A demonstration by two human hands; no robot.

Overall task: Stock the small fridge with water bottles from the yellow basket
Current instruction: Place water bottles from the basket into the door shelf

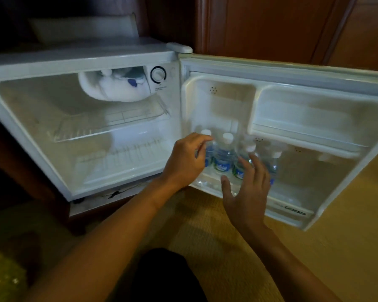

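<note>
The small white fridge point(81, 62) stands open, its door point(314, 88) swung out to the right. Several clear water bottles with white caps and blue-green labels stand in the door's bottom shelf point(279, 199). My left hand point(184, 159) curls around the leftmost bottle point(208, 149), fingers near its neck. The second bottle point(224, 153) stands free beside it. My right hand point(247, 188) is spread open in front of the third bottle point(241, 162), fingertips near it, holding nothing. The yellow basket is not clearly in view.
Inside the fridge, a wire shelf point(109, 125) and a bottom tray point(122, 162) are bare; an iced freezer box point(114, 86) hangs at the top. The door's upper right compartment point(314, 114) holds nothing. Yellowish carpet point(205, 236) lies below; wooden cabinetry point(271, 25) stands behind.
</note>
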